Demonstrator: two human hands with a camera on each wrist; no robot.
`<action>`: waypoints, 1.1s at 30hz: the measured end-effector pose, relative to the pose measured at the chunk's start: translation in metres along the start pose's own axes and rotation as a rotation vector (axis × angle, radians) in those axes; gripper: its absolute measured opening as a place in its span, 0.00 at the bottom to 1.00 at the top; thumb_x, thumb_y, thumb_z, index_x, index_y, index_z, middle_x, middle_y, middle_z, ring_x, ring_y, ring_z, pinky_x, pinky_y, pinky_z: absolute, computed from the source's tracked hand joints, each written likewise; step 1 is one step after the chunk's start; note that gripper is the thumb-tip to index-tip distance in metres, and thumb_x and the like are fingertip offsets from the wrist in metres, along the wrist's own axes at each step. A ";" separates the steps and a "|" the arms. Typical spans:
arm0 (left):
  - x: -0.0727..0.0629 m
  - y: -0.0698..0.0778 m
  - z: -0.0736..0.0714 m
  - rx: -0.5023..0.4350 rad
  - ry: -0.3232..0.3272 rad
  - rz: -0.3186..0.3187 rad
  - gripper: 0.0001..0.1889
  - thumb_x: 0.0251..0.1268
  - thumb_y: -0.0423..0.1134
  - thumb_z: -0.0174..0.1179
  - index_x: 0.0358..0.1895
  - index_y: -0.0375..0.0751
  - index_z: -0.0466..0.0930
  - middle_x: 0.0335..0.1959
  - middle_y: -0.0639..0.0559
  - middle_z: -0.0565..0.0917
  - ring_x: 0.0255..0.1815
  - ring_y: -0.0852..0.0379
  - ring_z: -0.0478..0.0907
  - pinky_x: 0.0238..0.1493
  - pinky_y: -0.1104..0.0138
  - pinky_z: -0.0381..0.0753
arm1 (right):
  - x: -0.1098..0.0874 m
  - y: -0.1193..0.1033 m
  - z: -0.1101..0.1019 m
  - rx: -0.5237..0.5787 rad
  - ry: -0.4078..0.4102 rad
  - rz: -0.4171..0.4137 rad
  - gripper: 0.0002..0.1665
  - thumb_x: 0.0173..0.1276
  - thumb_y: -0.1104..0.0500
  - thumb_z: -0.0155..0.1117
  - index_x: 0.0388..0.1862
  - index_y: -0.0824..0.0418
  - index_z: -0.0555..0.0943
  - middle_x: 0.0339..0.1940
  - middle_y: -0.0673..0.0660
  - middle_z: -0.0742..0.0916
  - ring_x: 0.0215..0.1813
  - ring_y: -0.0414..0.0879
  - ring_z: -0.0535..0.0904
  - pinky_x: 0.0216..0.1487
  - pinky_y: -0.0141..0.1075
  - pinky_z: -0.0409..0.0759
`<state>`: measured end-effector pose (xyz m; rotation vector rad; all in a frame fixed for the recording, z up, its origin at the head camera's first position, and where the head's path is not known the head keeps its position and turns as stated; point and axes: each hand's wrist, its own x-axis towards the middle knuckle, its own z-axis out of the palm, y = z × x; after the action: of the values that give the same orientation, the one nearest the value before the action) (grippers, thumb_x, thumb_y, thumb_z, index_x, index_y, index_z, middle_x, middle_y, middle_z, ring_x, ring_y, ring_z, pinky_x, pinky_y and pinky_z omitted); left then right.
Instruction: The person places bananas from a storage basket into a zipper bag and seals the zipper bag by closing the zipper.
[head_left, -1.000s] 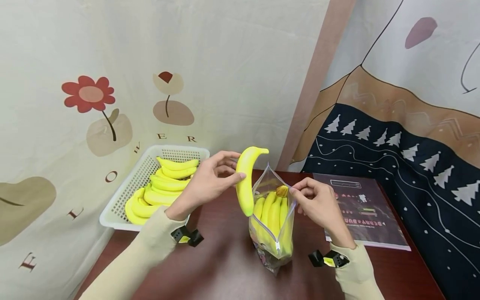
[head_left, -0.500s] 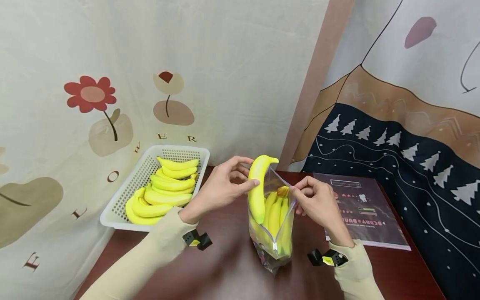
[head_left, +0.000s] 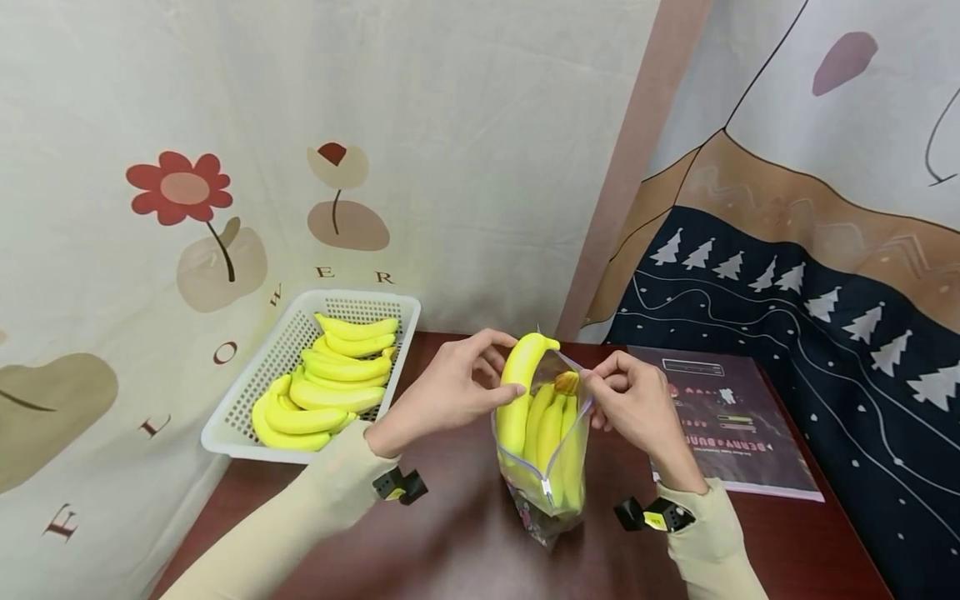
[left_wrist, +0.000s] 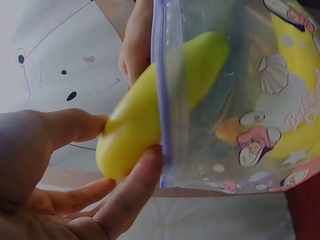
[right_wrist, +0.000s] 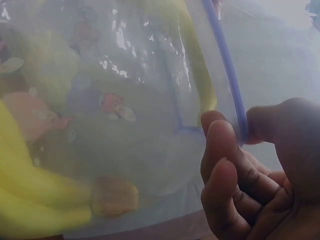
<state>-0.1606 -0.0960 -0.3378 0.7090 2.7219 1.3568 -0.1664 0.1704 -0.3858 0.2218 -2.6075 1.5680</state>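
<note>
- My head feed shows a glossy reddish-brown tabletop point(head_left: 435, 525) before a pale cream hanging cloth point(head_left: 465, 167) printed with flowers; a navy cloth point(head_left: 757, 333) with white trees drapes at right.
- I read "FLOWER" in spaced brown capitals on the cream cloth.
- A flat, dark printed sheet point(head_left: 720, 417) lies at right, its pink lettering upside down; I make out "BERRY".
- The left hand point(head_left: 461, 385) pinches a curved yellow banana point(head_left: 516, 421), part-way inside a clear, lilac-rimmed plastic zip bag point(head_left: 531, 510) holding more bananas; its pink script is illegible to me.
- The right hand point(head_left: 637, 404) pinches that bag's rim.
- A white perforated plastic basket point(head_left: 258, 367) of bananas stands left.
</note>
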 end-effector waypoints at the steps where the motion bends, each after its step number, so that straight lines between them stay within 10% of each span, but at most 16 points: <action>1: 0.000 0.000 0.000 0.013 -0.009 0.007 0.25 0.61 0.40 0.74 0.60 0.46 0.77 0.39 0.53 0.85 0.36 0.61 0.83 0.37 0.69 0.86 | 0.000 0.000 0.000 0.003 0.009 0.009 0.16 0.73 0.49 0.68 0.38 0.61 0.79 0.18 0.57 0.87 0.18 0.52 0.83 0.23 0.38 0.86; 14: -0.001 0.003 0.004 0.084 -0.077 0.039 0.24 0.60 0.38 0.73 0.60 0.44 0.78 0.38 0.53 0.86 0.37 0.61 0.83 0.39 0.70 0.85 | 0.000 -0.004 0.001 0.025 0.084 0.143 0.20 0.74 0.46 0.66 0.41 0.63 0.78 0.20 0.56 0.89 0.18 0.49 0.85 0.23 0.38 0.86; 24: 0.002 0.004 0.006 0.152 -0.009 -0.074 0.24 0.66 0.43 0.69 0.61 0.37 0.78 0.37 0.49 0.87 0.33 0.62 0.83 0.36 0.68 0.84 | 0.000 -0.002 0.004 0.028 0.069 0.096 0.16 0.74 0.49 0.67 0.39 0.62 0.78 0.19 0.57 0.88 0.18 0.51 0.85 0.23 0.39 0.86; 33: 0.001 -0.014 -0.003 0.086 0.126 0.036 0.14 0.66 0.38 0.68 0.53 0.41 0.83 0.35 0.54 0.88 0.34 0.62 0.84 0.41 0.67 0.85 | -0.002 -0.002 0.003 0.028 0.042 0.083 0.16 0.73 0.49 0.67 0.39 0.62 0.78 0.17 0.56 0.87 0.19 0.54 0.85 0.24 0.38 0.86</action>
<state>-0.1670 -0.1050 -0.3465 0.7047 2.8943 1.3429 -0.1639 0.1672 -0.3854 0.0817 -2.5958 1.6171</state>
